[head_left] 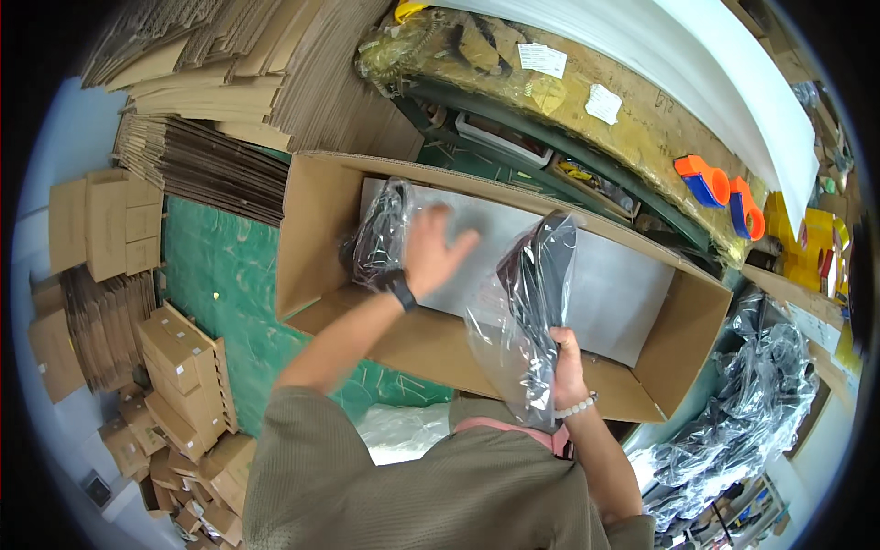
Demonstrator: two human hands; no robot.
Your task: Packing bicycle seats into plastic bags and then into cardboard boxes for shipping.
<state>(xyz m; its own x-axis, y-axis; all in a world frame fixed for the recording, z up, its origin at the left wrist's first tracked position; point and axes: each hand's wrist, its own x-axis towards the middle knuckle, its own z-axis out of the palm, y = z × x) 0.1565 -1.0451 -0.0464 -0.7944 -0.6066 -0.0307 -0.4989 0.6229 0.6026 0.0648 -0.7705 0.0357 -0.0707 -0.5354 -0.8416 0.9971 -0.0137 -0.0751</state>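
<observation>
A long cardboard box (660, 367) lies open in front of me, with a grey-white sheet (605, 275) inside it. At the box's left end sits a dark item in clear plastic wrap (380, 234). My left hand (435, 252) is beside that item, over the sheet, fingers spread and slightly blurred, holding nothing I can see. My right hand (568, 367) grips a long black item in a clear plastic bag (541, 275), held tilted above the box's right half. The wrap's glare hides what kind of item it is.
Behind the box stands a workbench (587, 119) with two orange-and-blue tape dispensers (724, 192) and a white foam roll (733, 55). Flattened cardboard (202, 165) is stacked at the far left. Plastic-wrapped dark items (742, 412) pile up on the right. Cartons (179, 367) stand on the left.
</observation>
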